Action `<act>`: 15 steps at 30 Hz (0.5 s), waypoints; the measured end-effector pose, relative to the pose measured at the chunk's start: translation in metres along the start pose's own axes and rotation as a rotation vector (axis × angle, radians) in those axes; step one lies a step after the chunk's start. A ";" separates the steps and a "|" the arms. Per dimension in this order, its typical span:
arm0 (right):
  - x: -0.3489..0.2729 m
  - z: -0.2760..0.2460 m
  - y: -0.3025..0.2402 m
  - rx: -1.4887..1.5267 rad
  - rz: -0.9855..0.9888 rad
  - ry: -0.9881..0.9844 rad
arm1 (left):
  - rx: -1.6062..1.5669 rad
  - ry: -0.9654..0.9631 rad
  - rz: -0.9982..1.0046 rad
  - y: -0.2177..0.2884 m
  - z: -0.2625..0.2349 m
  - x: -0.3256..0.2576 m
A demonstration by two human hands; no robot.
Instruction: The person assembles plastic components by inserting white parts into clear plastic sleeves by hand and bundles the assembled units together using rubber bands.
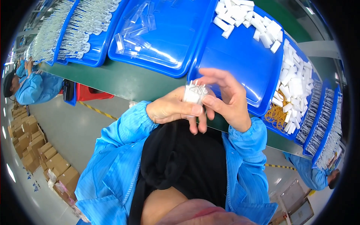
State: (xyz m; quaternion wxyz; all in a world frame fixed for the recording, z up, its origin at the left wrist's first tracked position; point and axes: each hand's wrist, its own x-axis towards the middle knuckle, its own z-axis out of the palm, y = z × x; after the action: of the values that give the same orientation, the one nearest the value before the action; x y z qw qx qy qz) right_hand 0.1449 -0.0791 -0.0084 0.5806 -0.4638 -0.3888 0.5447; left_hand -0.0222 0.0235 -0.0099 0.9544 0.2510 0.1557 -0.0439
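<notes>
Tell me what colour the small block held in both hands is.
White; the small block, pinched between left hand and right hand, shows best in the head view.

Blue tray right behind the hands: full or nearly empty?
Nearly empty. The blue tray shows bare blue floor, with small white blocks heaped only along its far edge.

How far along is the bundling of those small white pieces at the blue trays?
Done: nothing finished can be picked out for sure. In hand: the left hand and right hand grip one small bundle of white plastic pieces between them. Left: many loose white rectangular pieces still lie in the blue plastic tray, beside a heap of yellow rubber bands.
</notes>
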 end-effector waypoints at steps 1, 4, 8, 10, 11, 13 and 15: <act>-0.002 0.000 0.001 -0.135 -0.060 0.077 | 0.148 0.053 0.053 0.002 0.001 0.001; -0.004 0.004 0.000 -0.376 -0.168 0.216 | 0.879 0.296 0.475 -0.008 -0.005 0.007; -0.007 0.003 -0.001 -0.524 -0.228 0.209 | 0.600 0.219 0.052 0.004 0.005 0.004; -0.012 0.000 0.003 -0.187 -0.001 0.279 | 0.524 0.228 0.032 0.003 0.008 0.006; -0.011 -0.002 0.005 -0.262 -0.068 0.258 | 0.441 0.190 0.000 0.002 0.006 0.007; -0.014 -0.004 0.005 -0.248 -0.048 0.262 | 0.358 0.152 -0.032 0.001 0.004 0.008; -0.015 -0.004 0.005 -0.232 -0.030 0.263 | 0.310 0.121 -0.033 0.001 0.002 0.008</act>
State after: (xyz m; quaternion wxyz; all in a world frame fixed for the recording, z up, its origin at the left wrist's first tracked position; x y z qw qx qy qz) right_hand 0.1461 -0.0943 -0.0136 0.5770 -0.5892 -0.3764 0.4222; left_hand -0.0140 0.0230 -0.0105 0.8923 0.3947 0.2082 -0.0678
